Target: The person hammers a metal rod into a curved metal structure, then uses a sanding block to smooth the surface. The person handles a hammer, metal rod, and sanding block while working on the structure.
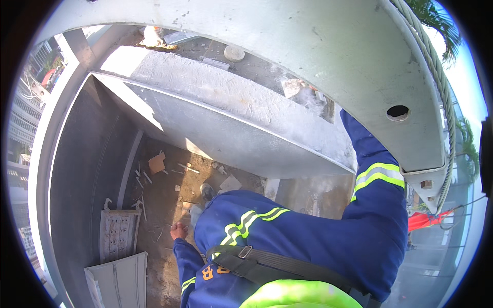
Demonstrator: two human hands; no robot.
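My left hand (178, 231) hangs low over the dusty floor, beside my body. Its fingers look curled in; whatever they hold, if anything, is too small to make out. Near it on the floor lie thin wire-like scraps. My right arm (375, 159), in a blue sleeve with reflective bands, reaches forward past the end of a grey panel (231, 138). A broad pale steel beam (308, 41) covers my right hand and whatever it touches. Whitish haze hangs by a rough pale ledge (215, 92), close to where that arm disappears.
A rusty perforated metal piece (119, 235) and a pale panel (128, 280) stand at lower left. Broken bits, including a brown fragment (157, 162), litter the floor (169, 195). Along the beam's right side runs a steel cable (446, 102), with red cloth (429, 220) below it.
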